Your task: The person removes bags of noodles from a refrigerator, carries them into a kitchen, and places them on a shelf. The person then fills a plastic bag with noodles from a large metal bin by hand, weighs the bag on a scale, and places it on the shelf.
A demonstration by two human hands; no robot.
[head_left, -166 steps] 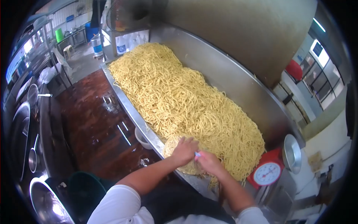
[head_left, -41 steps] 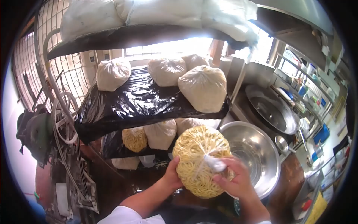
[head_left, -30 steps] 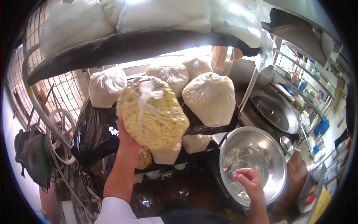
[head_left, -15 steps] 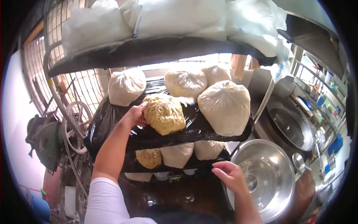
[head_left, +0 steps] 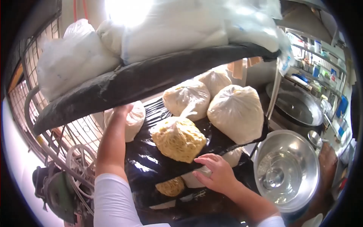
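Observation:
A clear bag of yellow noodles (head_left: 178, 139) sits on the black-covered shelf (head_left: 141, 157). My left hand (head_left: 124, 109) reaches to the pale bag (head_left: 135, 120) at the shelf's left, its fingers mostly hidden at the bag's top under the upper shelf. By the lower right corner of the noodle bag, my right hand (head_left: 215, 172) is held with fingers apart and nothing in it. Behind and to the right stand more tied pale bags, among them a large one (head_left: 236, 113). A smaller noodle bag (head_left: 170, 186) lies on the level below.
Large white bags (head_left: 174, 28) fill the upper shelf (head_left: 109, 85), whose dark edge hangs over my left hand. At the right are a metal basin (head_left: 285, 170), a wok (head_left: 297, 106) and a ladle (head_left: 314, 138). A green machine with a wheel (head_left: 60, 195) stands lower left.
My left hand has let go of the noodle bag and moved to the pale bag at the left. My right hand has come up near the noodle bag. The view has shifted and tilted.

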